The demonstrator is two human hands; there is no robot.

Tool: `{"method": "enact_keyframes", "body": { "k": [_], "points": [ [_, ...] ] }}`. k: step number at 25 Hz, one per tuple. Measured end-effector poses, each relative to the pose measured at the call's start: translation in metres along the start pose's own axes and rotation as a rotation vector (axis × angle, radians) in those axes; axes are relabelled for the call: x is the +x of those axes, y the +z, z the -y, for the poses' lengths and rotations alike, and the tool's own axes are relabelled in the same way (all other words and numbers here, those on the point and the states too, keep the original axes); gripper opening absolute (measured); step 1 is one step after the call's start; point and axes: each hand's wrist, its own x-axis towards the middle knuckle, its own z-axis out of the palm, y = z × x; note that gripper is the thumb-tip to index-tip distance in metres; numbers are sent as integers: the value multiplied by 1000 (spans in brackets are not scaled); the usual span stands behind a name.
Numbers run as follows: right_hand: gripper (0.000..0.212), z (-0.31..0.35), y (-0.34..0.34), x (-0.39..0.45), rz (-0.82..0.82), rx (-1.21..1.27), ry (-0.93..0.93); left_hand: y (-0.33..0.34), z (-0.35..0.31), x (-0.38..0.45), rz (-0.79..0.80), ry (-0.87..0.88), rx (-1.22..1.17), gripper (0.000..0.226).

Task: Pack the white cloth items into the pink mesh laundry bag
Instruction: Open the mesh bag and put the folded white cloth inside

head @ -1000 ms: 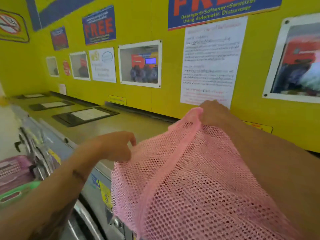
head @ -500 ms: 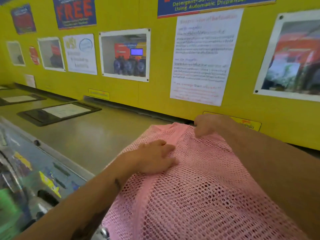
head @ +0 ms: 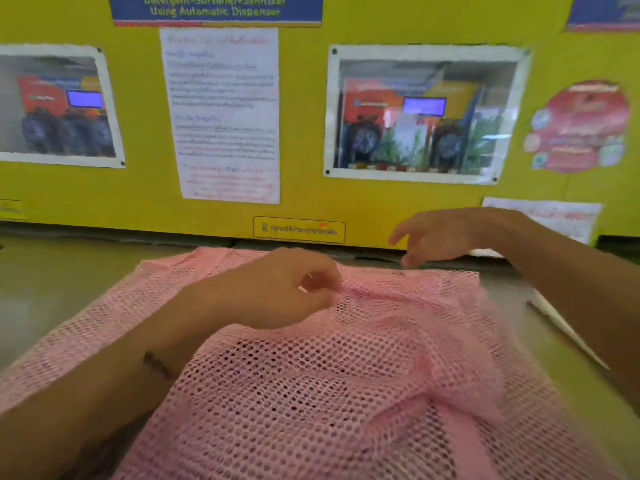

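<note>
While the pink mesh laundry bag (head: 346, 358) lies flat on the table (head: 69, 271), the left hand (head: 277, 289) pinches its mesh and the right hand (head: 440, 237) hovers with fingers apart; finding the opening edge comes first, I'd say.

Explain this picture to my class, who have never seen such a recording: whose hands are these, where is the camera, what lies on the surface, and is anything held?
There is no machine here: a person wears one wide-angle camera on the head, looking forward and down at their own bare hands. A pink mesh laundry bag lies spread on a grey countertop below a yellow wall of posters. The left hand rests on the bag with fingers curled; whether it pinches the mesh is too blurred to tell. The right hand hangs open above the bag's far edge, holding nothing. No white cloth is in view.
</note>
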Motion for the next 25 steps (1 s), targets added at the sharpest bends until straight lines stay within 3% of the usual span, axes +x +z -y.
{"method": "enact_keyframes", "body": {
  "k": [4,7,11,15,18,20,22,24,25],
  "points": [
    [50,-46,22,-45,60,113,69,29,-65,18,247,71,-15,27],
    [52,-49,47,-40,-26,162,69,49,-83,27,348,41,84,43],
    [54,-45,75,-20,-76,146,131,70,-82,34,394,24,213,32],
    [10,-49,61,-19,-250,298,106,54,-81,27,256,5,77,25],
    [16,-72,32,-27,-327,415,215,30,-88,21,207,66,-111,15],
    [28,-82,20,-31,-265,524,352,19,-102,16,325,140,-259,25],
    [30,-95,20,-30,-262,344,422,16,-112,15,437,153,-370,33],
    [15,-97,25,-36,-246,349,426,18,-115,22,416,141,-347,29],
    [22,-103,32,-34,-268,283,417,21,-115,25,379,135,-316,24]
  ]
}}
